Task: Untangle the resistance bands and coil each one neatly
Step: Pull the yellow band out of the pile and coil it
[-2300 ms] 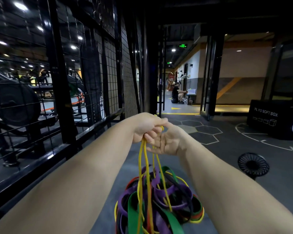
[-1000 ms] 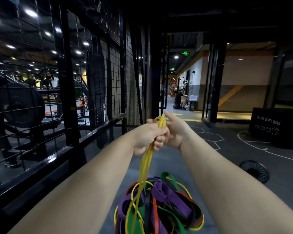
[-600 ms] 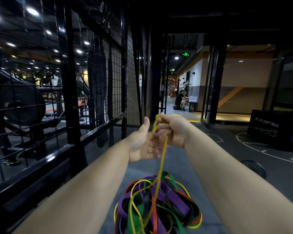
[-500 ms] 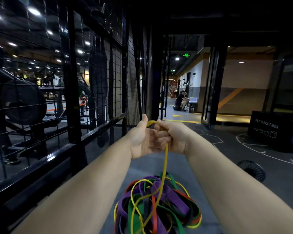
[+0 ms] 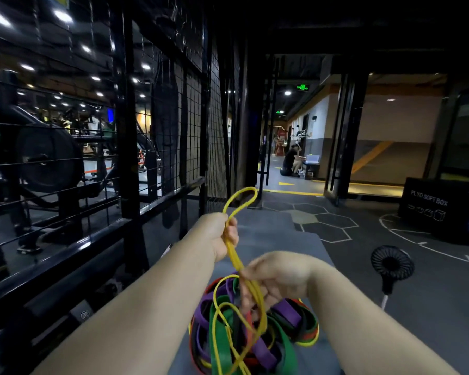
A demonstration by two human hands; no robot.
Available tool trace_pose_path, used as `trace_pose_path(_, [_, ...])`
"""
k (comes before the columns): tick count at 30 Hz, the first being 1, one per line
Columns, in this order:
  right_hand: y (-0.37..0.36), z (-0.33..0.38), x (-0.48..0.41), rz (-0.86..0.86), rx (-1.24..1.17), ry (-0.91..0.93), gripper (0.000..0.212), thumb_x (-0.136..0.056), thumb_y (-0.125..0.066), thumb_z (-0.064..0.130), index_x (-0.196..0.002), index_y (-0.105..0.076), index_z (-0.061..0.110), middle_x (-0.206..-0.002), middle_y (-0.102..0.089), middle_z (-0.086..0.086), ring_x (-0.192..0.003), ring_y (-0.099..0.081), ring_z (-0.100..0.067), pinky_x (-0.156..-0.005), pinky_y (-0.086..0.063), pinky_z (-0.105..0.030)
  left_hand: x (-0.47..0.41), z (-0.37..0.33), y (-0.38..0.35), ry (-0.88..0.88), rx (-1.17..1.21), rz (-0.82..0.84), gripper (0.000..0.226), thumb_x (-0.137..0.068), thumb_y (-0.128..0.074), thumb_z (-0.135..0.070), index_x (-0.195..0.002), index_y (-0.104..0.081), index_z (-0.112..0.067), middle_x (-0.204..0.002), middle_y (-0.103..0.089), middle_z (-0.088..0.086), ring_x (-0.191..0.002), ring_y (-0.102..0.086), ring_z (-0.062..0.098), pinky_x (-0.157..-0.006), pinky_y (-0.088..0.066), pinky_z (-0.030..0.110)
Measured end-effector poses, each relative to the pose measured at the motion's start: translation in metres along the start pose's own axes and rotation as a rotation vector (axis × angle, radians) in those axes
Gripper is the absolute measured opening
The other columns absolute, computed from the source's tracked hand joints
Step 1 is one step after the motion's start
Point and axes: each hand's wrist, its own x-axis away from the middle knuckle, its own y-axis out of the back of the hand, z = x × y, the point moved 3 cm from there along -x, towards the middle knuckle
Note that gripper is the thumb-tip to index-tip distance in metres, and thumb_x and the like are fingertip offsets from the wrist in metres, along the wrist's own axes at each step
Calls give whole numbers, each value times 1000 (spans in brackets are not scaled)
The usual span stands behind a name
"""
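Resistance bands (image 5: 222,336) lie in a tangled heap of purple, green, red, black and yellow on a grey surface (image 5: 268,236) directly in front of us, low in the head view between our two forearms. We have one thin yellow band (image 5: 234,255) partly lifted out of the heap. Our left hand (image 5: 220,235) is raised above the pile and clenched round this band, with a narrow loop of it standing up out of the top of the fist. From there the doubled strands run down to our right hand (image 5: 279,274), which sits lower, just over the heap; its fingers (image 5: 248,299) are curled round the same yellow strands, though motion blur hides the exact grip. Below the right hand the yellow band falls in loose loops across the green and purple bands, so its lower part is caught up in the pile. To our left stands a black wire-mesh rack (image 5: 173,131), with a weight plate (image 5: 46,158) behind it. On the dark floor (image 5: 431,307) to our right are a small black fan (image 5: 391,266) and, further back, a black box (image 5: 428,209) lettered "PLYO SOFT BOX". Far down the lit corridor a person (image 5: 291,163) sits low to the floor under a green sign (image 5: 303,87).
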Motion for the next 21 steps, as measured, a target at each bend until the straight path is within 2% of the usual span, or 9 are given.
trace_pose_path(3, [-23, -18, 10, 69, 29, -16, 29, -94, -45, 30, -91, -64, 8, -85, -73, -5, -81, -71, -17, -73, -55, -32, 18, 16, 10, 24, -115, 56, 30, -103, -31, -13, -75, -42, -13, -46, -43, -5, -26, -27, 3, -26, -16, 11])
trace_pose_path(6, [-40, -37, 22, 90, -6, -10, 33, -90, -58, 41, -99, -71, 13, -93, -74, -6, -88, -71, -20, -78, -55, -38, 51, 41, 13, 30, -178, 140, 32, -104, -30, -15, -74, -44, -13, -44, -41, -6, -27, -26, 1, -26, -14, 11])
trace_pose_path(8, [-53, -50, 31, 41, -88, -14, 60, -73, -70, 64, -108, -69, 15, -99, -72, -10, -90, -71, -23, -77, -57, -40, 70, 57, 19, 11, -207, 140, 31, -104, -31, -15, -75, -42, -12, -52, -40, -3, -28, -25, 2, -26, -14, 11])
trace_pose_path(9, [-59, -56, 35, -11, -139, -25, 73, -66, -68, 73, -112, -66, 17, -101, -71, -11, -90, -71, -25, -76, -58, -41, 79, 66, 22, 5, -213, 138, 30, -104, -31, -16, -76, -41, -12, -57, -39, -2, -28, -25, 2, -26, -15, 12])
trace_pose_path(11, [-68, -67, 44, -153, -224, -14, 79, -73, -47, 81, -119, -59, 18, -101, -70, -11, -89, -70, -28, -79, -57, -46, 98, 85, 29, 7, -248, 134, 29, -104, -33, -16, -77, -42, -11, -63, -38, -1, -28, -26, 1, -26, -15, 12])
trace_pose_path(12, [-74, -71, 49, -231, -272, 0, 77, -78, -37, 79, -119, -57, 17, -98, -70, -9, -87, -70, -28, -80, -55, -47, 107, 96, 33, 11, -276, 130, 28, -104, -34, -15, -78, -43, -11, -64, -38, 0, -28, -27, 1, -26, -15, 12])
trace_pose_path(14, [-85, -77, 58, -376, -367, 32, 66, -88, -30, 70, -108, -57, 14, -89, -72, -5, -78, -71, -23, -75, -56, -40, 123, 118, 40, 29, -319, 133, 25, -103, -36, -14, -79, -44, -12, -63, -38, 1, -29, -26, 2, -27, -15, 11])
trace_pose_path(17, [-98, -91, 65, -579, -403, 30, 52, -98, -36, 57, -83, -58, 12, -73, -69, -4, -63, -68, -17, -61, -51, -28, 137, 146, 52, 43, -369, 141, 26, -102, -39, -15, -78, -46, -13, -63, -40, 1, -31, -28, 3, -29, -16, 9])
trace_pose_path(21, [-104, -109, 67, -825, -380, 15, 36, -102, -45, 38, -81, -62, 15, -58, -61, -2, -59, -53, -17, -61, -45, -26, 152, 169, 65, 21, -438, 181, 29, -103, -37, -13, -76, -49, -13, -59, -46, 0, -38, -37, 4, -34, -25, 12])
